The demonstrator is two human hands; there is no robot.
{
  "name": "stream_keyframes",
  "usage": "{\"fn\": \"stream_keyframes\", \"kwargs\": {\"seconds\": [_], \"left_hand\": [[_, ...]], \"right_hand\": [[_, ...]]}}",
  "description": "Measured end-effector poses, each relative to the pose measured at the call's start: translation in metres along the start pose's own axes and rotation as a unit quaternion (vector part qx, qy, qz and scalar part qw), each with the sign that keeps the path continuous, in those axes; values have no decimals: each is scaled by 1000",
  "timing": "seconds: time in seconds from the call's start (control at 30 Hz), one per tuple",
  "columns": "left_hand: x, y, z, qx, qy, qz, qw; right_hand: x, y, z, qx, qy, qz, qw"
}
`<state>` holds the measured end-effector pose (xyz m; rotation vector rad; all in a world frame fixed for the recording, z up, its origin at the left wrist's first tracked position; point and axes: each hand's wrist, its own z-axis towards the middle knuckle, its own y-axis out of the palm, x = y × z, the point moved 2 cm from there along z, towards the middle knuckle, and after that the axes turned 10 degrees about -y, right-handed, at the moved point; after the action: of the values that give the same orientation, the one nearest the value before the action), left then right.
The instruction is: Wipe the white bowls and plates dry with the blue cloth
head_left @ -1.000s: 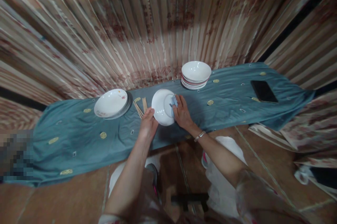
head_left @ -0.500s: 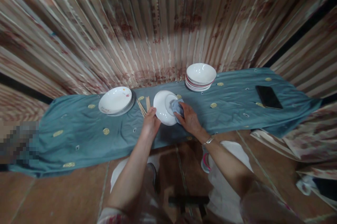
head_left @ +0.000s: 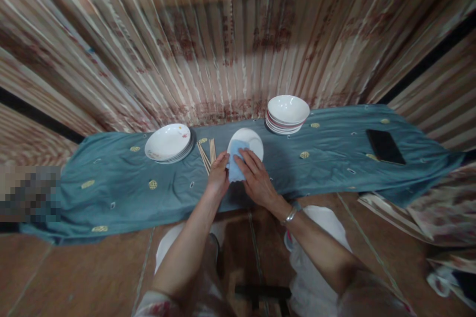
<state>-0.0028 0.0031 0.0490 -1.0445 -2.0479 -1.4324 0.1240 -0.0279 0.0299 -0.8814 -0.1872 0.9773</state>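
A white plate [head_left: 256, 144] is tilted towards me above the near middle of the cloth-covered table. My left hand [head_left: 218, 176] is closed on its left edge, thumb on top. A light blue cloth [head_left: 235, 165] lies spread over the plate's lower left part. My right hand [head_left: 258, 180] presses on this cloth with its fingers bent over it, close to the left thumb; the palm hides part of the plate. Just left of the plate lie several chopsticks [head_left: 212, 150] in two small groups.
A stack of floral white plates [head_left: 168, 142] stands on the left of the teal tablecloth [head_left: 130, 203]. Behind to the right is a stack of white bowls [head_left: 288, 110]. A black flat tablet-like object [head_left: 385, 146] lies at the right. A pleated curtain [head_left: 238, 49] hangs behind the table.
My right hand has moved left across the plate with the cloth, from its right part to its left edge. The cloth is now spread flatter. The left hand still holds the plate.
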Motion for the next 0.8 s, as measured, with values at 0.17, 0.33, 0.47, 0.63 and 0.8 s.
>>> {"fn": "stream_keyframes", "kwargs": {"seconds": [0.17,0.33,0.47,0.63,0.8], "left_hand": [[-3,9,-5,-26,19,10,999],[-6,11,-5,-51,32,7,998],[-7,12,-4,-54,37,33,997],[-6,15,-7,-57,31,57,996],[-6,13,-7,-55,31,54,997]], "right_hand": [[6,-12,12,8,9,-35,999],[19,-16,21,50,11,-51,997],[31,-20,26,73,40,-41,996],[47,-26,30,114,94,5,989],[78,-18,27,166,168,85,968]]}}
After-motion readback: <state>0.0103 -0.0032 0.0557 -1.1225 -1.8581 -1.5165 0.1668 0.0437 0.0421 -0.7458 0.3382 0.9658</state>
